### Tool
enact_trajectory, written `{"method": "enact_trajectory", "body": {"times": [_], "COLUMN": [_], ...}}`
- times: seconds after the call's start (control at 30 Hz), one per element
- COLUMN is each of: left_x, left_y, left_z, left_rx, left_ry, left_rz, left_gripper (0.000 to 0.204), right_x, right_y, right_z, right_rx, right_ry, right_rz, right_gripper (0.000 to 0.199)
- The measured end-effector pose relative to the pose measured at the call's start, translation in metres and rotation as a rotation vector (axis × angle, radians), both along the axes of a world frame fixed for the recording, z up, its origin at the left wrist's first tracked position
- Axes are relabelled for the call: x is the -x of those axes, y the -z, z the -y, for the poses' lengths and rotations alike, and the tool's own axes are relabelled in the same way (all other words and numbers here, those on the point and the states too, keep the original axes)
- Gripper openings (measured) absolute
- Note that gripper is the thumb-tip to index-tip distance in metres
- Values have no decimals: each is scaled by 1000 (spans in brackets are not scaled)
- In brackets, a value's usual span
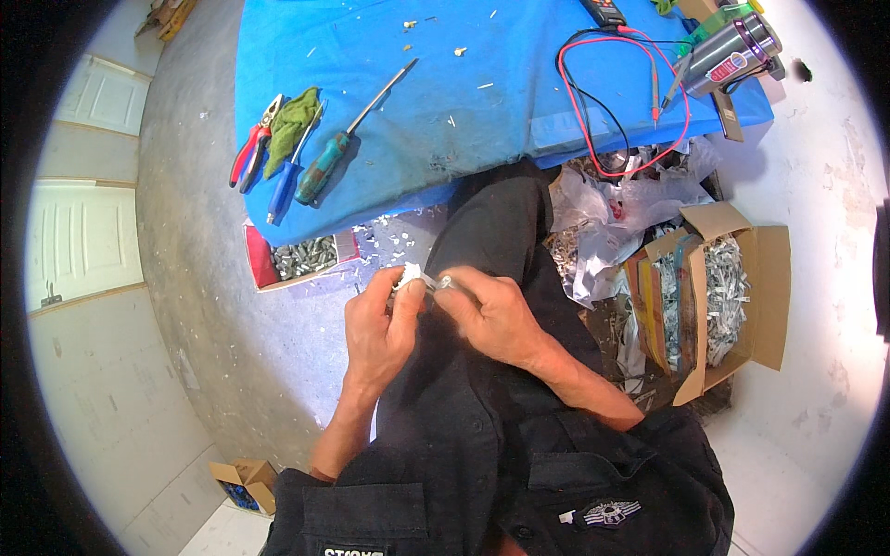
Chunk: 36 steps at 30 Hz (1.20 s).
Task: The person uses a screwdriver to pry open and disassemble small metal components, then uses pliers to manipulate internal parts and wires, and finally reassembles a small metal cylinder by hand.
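Above my lap, my left hand (382, 326) pinches a small white plastic piece (409, 274) between thumb and fingers. Close beside it, my right hand (499, 317) is closed on a small silvery-white part (446, 281). A thin pale strip seems to run between the two fingertips; whether both pieces are joined I cannot tell. The fingers hide most of what they hold. Beyond my hands, a red box (262, 258) of many small metal parts (306, 258) sits below the table edge.
On the blue-covered table (445, 102) lie pliers (252, 153), a green cloth (295, 125), a blue screwdriver (286, 190), a green-handled screwdriver (326, 167), and a multimeter (604, 11) with leads. A metal flask (732, 54) is at the right. A cardboard box (771, 296) holds small pale parts.
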<state>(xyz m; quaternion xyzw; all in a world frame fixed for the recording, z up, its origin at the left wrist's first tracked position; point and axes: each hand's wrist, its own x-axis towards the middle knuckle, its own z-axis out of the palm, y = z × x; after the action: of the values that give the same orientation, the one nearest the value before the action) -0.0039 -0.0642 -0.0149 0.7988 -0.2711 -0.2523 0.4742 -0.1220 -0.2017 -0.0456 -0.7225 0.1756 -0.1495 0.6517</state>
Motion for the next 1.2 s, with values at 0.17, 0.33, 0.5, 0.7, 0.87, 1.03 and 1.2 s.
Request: {"method": "enact_trajectory", "body": {"times": [0.17,0.33,0.5,0.7,0.87,1.03,1.2], "left_x": [4,1,10,9,21,37,58], "left_y": [6,-1,-10,10,5,-5,-12], "left_z": [-4,-2,10,10,5,7,12], "left_rx": [48,133,350,496,514,479,430], "left_ry": [-110,30,22,-53,-63,-7,83], "left_rz": [-27,-49,-397,-610,-620,-535,-332], "left_gripper": [20,20,25,33,27,17,25], "right_x": [-4,-5,-8,-9,-8,-9,-3], "right_y": [-3,13,19,29,33,35,30], "right_z": [3,15,14,19,27,29,40], "right_rx": [-711,-727,-757,-923,-973,-981,-962], "right_ry": [244,191,199,331,483,576,594], "right_rz": [-97,-80,-94,-74,22,46,68], "right_gripper": [32,37,39,38,35,37,38]}}
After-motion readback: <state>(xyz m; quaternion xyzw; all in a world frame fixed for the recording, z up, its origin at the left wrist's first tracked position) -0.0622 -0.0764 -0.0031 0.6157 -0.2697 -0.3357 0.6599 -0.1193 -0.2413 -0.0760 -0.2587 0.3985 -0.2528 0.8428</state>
